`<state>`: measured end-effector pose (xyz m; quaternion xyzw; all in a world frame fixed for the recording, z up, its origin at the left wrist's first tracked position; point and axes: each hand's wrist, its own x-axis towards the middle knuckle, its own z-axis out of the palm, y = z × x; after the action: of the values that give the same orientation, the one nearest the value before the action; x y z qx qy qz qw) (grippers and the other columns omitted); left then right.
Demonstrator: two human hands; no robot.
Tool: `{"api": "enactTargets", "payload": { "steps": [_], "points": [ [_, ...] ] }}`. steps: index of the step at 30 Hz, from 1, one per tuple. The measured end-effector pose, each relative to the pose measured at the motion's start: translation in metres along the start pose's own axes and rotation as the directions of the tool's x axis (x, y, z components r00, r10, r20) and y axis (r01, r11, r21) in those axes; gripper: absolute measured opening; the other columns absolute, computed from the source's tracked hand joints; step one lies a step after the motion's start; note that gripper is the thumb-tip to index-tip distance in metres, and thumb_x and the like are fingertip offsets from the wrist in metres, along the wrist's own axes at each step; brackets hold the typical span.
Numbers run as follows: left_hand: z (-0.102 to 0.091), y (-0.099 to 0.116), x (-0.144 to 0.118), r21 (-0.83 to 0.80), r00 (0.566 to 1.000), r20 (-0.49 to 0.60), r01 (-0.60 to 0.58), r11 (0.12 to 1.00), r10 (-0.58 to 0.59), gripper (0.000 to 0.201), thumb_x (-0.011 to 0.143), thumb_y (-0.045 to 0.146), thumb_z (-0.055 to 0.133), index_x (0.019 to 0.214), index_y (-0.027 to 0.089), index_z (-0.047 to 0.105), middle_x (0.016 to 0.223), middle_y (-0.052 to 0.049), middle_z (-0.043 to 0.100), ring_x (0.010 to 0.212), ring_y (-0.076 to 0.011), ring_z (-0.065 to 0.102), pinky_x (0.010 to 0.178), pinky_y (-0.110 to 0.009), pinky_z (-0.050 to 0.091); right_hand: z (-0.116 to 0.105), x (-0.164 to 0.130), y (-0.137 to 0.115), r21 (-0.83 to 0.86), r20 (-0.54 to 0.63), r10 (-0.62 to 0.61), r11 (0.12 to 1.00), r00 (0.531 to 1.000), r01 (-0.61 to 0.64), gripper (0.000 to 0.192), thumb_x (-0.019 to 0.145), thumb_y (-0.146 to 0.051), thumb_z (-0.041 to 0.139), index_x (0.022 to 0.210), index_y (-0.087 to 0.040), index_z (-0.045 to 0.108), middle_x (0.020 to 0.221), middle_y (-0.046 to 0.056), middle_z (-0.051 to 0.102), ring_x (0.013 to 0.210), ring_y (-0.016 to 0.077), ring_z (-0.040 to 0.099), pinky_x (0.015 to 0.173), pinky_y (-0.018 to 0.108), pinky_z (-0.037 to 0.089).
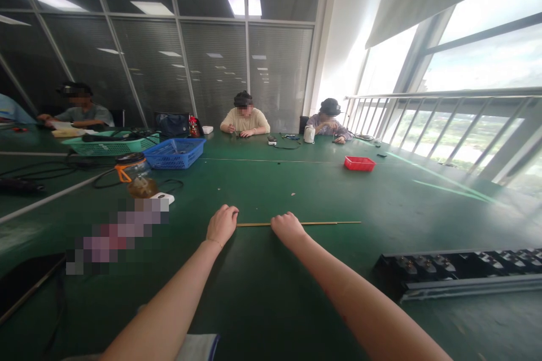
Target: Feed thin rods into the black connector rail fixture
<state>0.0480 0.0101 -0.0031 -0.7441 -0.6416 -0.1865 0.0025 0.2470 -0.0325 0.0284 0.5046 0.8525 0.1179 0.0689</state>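
My left hand [222, 224] is closed at the left end of some thin tan sticks [315, 223], which look like bamboo skewers and lie nearly level across the green table. Around their middle my right hand [288, 227] is closed too, knuckles up. A short stretch of stick shows between both hands. To the right of my right hand the sticks run on, and a thinner piece reaches farther than the rest. Their exact number is too small to tell, and my fingertips are mostly hidden.
A black metal rack [457, 273] lies at right. Farther off stand a red basket [359, 164], a blue basket [174, 154], a green basket [114, 145] and an orange-handled jar [133, 166]. A white device [164, 198] lies at left. Several people sit across the table [254, 293].
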Motion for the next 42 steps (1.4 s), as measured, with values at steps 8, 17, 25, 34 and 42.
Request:
{"api": "enactTargets", "payload": {
  "steps": [8, 17, 25, 34, 42],
  "points": [
    [0.000, -0.003, 0.002, -0.055, 0.999, -0.009, 0.038, 0.998, -0.039, 0.024, 0.083, 0.028, 0.039, 0.090, 0.022, 0.062, 0.089, -0.004, 0.056, 0.075, -0.0140, 0.056, 0.065, -0.023, 0.042, 0.007, -0.017, 0.009, -0.078, -0.106, 0.078, 0.993, 0.991, -0.086, 0.021, 0.085, -0.011, 0.038, 0.097, -0.012, 0.055, 0.097, 0.007, 0.056, 0.079, 0.0136, 0.057, 0.071, 0.030, 0.045],
    [-0.002, -0.006, 0.001, -0.135, 0.999, -0.016, 0.035, 0.990, -0.038, 0.025, 0.082, 0.029, 0.039, 0.089, 0.022, 0.063, 0.086, -0.003, 0.056, 0.073, -0.0134, 0.055, 0.063, -0.023, 0.040, -0.031, -0.104, 0.075, -0.101, -0.391, 0.049, 0.990, 0.919, -0.095, 0.041, 0.085, -0.009, 0.030, 0.123, -0.019, 0.042, 0.120, 0.007, 0.051, 0.108, 0.0166, 0.047, 0.085, 0.031, 0.038],
    [-0.002, -0.002, 0.001, -0.100, 1.000, 0.011, 0.001, 0.995, 0.000, 0.027, 0.083, 0.031, 0.038, 0.091, 0.023, 0.063, 0.088, -0.003, 0.056, 0.072, -0.0141, 0.055, 0.062, -0.024, 0.040, 0.005, -0.262, 0.180, -0.150, -0.509, 0.177, 0.946, 0.843, -0.289, 0.044, 0.078, -0.016, 0.030, 0.114, -0.017, 0.054, 0.114, 0.008, 0.057, 0.102, 0.0191, 0.053, 0.082, 0.031, 0.039],
    [-0.004, -0.001, 0.001, -0.098, 1.000, 0.016, 0.002, 0.995, -0.001, 0.028, 0.083, 0.032, 0.038, 0.092, 0.023, 0.063, 0.089, -0.003, 0.056, 0.074, -0.0146, 0.055, 0.064, -0.024, 0.041, 0.063, -0.311, 0.203, -0.182, -0.464, 0.196, 0.933, 0.864, -0.310, 0.048, 0.078, -0.016, 0.027, 0.117, -0.019, 0.053, 0.118, 0.004, 0.054, 0.103, 0.0175, 0.053, 0.082, 0.031, 0.042],
    [-0.004, -0.001, 0.001, -0.123, 1.000, 0.024, 0.000, 0.992, 0.003, 0.030, 0.083, 0.033, 0.037, 0.092, 0.024, 0.064, 0.089, -0.003, 0.056, 0.075, -0.0144, 0.055, 0.064, -0.024, 0.041, 0.077, -0.317, 0.208, -0.225, -0.517, 0.139, 0.930, 0.845, -0.291, 0.060, 0.078, -0.014, 0.026, 0.137, -0.024, 0.019, 0.125, 0.003, 0.048, 0.106, 0.0168, 0.051, 0.084, 0.031, 0.041]
  ]
}}
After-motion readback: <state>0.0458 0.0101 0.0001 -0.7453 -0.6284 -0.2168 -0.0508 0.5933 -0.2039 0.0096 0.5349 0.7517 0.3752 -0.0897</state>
